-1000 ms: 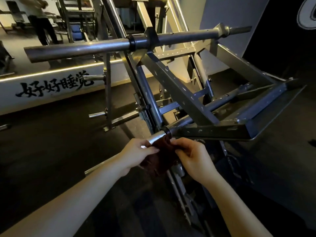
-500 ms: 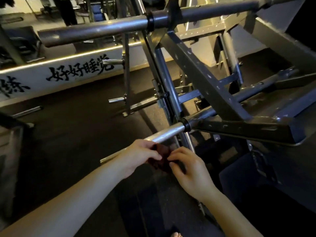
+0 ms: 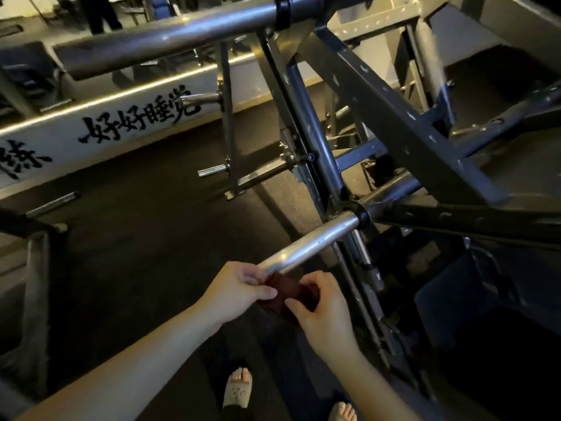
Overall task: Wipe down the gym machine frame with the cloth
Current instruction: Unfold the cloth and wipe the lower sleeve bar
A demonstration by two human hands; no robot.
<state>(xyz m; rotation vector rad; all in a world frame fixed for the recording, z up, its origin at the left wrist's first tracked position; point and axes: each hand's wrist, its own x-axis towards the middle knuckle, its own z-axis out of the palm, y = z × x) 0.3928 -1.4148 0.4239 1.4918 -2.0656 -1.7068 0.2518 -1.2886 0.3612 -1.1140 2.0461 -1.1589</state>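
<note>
Head view, frame: one dark gym machine frame, beams crossing diagonally.
Bars: two chrome ones, an upper bar across the top and a lower bar slanting toward the hands.
Hands: two, left hand and right hand, fingers of each clamped on the cloth.
Cloth: one dark red cloth, bunched between the hands at the lower bar's free end.
Feet: two, at the bottom edge.
</note>
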